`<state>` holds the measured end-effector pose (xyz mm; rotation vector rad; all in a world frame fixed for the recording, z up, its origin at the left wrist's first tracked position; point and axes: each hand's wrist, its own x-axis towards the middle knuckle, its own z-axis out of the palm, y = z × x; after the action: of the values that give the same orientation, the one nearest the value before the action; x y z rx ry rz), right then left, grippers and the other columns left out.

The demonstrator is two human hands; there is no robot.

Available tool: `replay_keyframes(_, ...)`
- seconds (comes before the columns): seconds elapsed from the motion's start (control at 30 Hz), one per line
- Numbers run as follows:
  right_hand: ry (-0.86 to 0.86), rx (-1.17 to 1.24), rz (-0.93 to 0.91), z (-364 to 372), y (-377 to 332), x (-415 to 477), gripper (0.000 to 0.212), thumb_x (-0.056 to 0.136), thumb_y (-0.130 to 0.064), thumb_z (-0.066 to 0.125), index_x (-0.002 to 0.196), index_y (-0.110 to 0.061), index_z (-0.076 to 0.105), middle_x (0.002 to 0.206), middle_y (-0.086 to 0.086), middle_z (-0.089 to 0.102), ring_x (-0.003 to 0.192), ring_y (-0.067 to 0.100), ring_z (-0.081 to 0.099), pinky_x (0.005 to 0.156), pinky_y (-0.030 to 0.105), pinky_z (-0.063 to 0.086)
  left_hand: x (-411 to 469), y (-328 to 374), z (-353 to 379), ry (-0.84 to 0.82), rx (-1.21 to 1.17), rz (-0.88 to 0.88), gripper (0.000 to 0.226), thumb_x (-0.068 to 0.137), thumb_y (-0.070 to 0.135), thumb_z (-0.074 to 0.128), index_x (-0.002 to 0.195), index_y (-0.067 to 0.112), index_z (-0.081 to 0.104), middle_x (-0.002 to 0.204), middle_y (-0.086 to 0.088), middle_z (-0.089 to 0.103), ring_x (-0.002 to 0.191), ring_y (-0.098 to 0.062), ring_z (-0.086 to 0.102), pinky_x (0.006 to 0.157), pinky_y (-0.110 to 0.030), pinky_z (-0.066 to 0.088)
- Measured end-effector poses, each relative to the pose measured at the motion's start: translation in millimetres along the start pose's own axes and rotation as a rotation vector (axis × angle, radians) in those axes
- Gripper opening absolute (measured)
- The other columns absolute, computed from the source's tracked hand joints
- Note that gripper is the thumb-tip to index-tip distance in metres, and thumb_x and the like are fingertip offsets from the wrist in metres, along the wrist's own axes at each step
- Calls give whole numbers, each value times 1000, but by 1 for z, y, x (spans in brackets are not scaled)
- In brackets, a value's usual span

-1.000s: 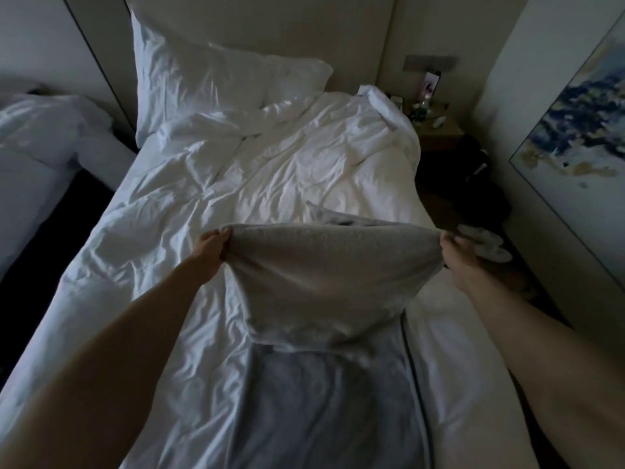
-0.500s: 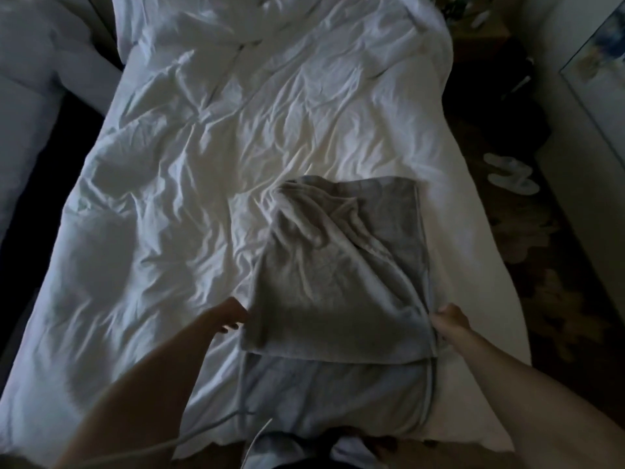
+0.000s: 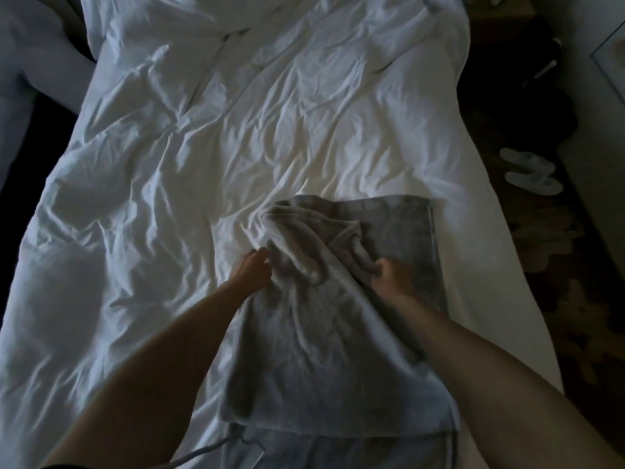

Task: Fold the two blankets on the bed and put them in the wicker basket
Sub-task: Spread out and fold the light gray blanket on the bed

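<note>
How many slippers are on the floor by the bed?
2. One slipper lies on the floor right of the bed; the other slipper sits just beside it, nearer. More could be hidden under the bed or outside the picture.

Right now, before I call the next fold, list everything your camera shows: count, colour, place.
grey blanket: one, grey, partly folded, top bunched, on the near end of the bed.
duvet: one, white, crumpled, covering the bed.
second bed: one, white bedding, far left edge.
slippers: one pair, white, on the floor right of the bed.
carpet: one, dark patterned, right side.
left hand: at the blanket's left edge; grip unclear.
right hand: fingers curled into the bunched folds.
</note>
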<state>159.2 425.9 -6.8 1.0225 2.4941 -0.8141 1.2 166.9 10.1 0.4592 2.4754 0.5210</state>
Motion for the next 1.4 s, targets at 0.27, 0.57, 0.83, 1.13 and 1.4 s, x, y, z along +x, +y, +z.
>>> replay_keyframes(0.27,-42,-346,-163,40,-12,66,50,82,-24,60,130,-18,46,129,9,48,115,31,52,92,41,45,121,10,-7,88,92,-9,47,83,5,55,130,7,51,129,-19,46,119,-39,45,99,-51,40)
replay_keyframes(0.57,367,143,308,-25,45,102,37,88,-27,52,118,-6,49,119,24,59,105,42,59,84,45,46,167,27,-20,-42,220,0,29,92,26,58,111,4,60,109,-20,64,104,-38,61,85,-39,46)
replay_keyframes(0.83,390,218,97,-48,34,143,31,93,-29,57,110,-2,57,114,25,63,107,41,59,84,40,44,178,41,-31,-9,-124,58,13,86,22,70,84,12,62,73,-7,59,70,-19,54,58,-23,37)
replay_keyframes(1.13,377,207,224,-81,58,196,26,95,-17,52,90,6,63,104,34,60,104,44,56,89,43,42,193,29,-61,-203,447,234,28,92,41,58,102,14,59,93,-8,62,89,-26,59,75,-33,44)
replay_keyframes(1.4,168,206,115,-116,62,208,27,83,-25,71,66,-10,58,67,6,58,73,23,58,66,27,38,186,20,-64,-128,874,31,54,95,30,48,144,16,27,118,-9,64,108,-28,62,106,-40,32)
